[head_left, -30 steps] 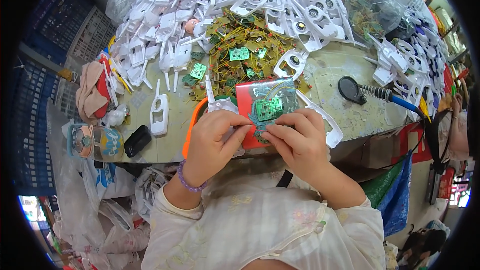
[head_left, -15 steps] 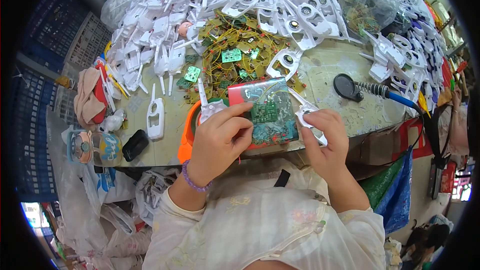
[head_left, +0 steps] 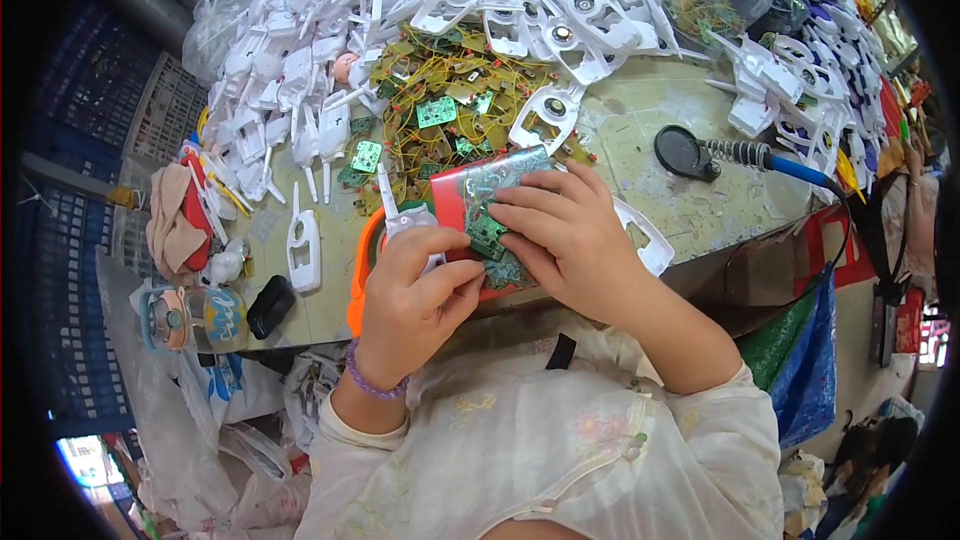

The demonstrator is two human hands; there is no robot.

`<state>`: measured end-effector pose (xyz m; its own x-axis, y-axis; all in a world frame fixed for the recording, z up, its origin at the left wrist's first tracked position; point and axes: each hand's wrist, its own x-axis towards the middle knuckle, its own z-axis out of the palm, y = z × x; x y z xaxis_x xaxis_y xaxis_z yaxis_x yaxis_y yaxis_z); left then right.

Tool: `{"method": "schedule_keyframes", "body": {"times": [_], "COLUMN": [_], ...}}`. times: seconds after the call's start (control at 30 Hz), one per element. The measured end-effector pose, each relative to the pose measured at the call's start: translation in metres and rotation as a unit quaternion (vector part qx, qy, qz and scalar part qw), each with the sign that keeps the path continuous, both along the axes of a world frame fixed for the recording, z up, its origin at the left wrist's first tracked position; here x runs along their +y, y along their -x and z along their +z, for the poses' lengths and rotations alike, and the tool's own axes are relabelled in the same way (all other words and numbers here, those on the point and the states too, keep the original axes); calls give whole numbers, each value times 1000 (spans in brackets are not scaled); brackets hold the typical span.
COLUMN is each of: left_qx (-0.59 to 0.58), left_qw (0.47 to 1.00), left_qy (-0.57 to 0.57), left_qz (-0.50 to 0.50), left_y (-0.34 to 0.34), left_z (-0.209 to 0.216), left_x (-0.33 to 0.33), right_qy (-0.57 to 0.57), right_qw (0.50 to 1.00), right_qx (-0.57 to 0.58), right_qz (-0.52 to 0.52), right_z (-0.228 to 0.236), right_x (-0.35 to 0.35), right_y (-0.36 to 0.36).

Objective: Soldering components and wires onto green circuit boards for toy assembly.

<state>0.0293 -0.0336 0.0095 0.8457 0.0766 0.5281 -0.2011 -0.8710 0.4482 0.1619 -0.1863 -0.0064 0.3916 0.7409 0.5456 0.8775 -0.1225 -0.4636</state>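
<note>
A small green circuit board [head_left: 487, 234] lies over a red block with a clear, debris-specked top [head_left: 450, 192]. My right hand [head_left: 572, 235] reaches over the block from the right, its thumb and fingers closed at the board's right side. At the board's left edge is my left hand [head_left: 412, 285], its fingers curled in a pinch; whatever is between them is hidden. A white plastic shell with a long stem [head_left: 388, 195] stands partly behind the left hand, beside an orange ring-shaped thing [head_left: 358, 285]. Another white shell [head_left: 652, 242] rests right of my right hand.
White shells [head_left: 290, 90] are heaped across the back, beside a tangle of wired circuit boards [head_left: 440, 75]. A soldering iron [head_left: 790, 168] sits in its coiled holder at right. Left are a single shell [head_left: 302, 250], a black case [head_left: 270, 307] and a clear bottle [head_left: 215, 318].
My right hand has left the white shell at right and moved left onto the circuit board. The circuit board has shifted slightly toward me; my left hand stays near its left edge.
</note>
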Motion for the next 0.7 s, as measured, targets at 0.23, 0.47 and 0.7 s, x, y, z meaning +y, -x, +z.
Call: {"method": "schedule_keyframes", "body": {"times": [0.23,0.47,0.7], "left_qx": [-25,-21,-19], "left_qw": [999,999,999], "left_qy": [-31,-37,-27], "left_qz": [-32,-17,-21], "left_y": [-11,-7,-9], "left_z": [-1,-2,-3], "left_x": [2,4,6], "right_qy": [-2,-371,-501], "right_qw": [1000,876,744], "right_qx": [-6,242,176], "right_qz": [30,-189,-406], "right_z": [2,-27,-29], "right_x": [4,-50,-141], "right_y": [-6,-23,-81]}}
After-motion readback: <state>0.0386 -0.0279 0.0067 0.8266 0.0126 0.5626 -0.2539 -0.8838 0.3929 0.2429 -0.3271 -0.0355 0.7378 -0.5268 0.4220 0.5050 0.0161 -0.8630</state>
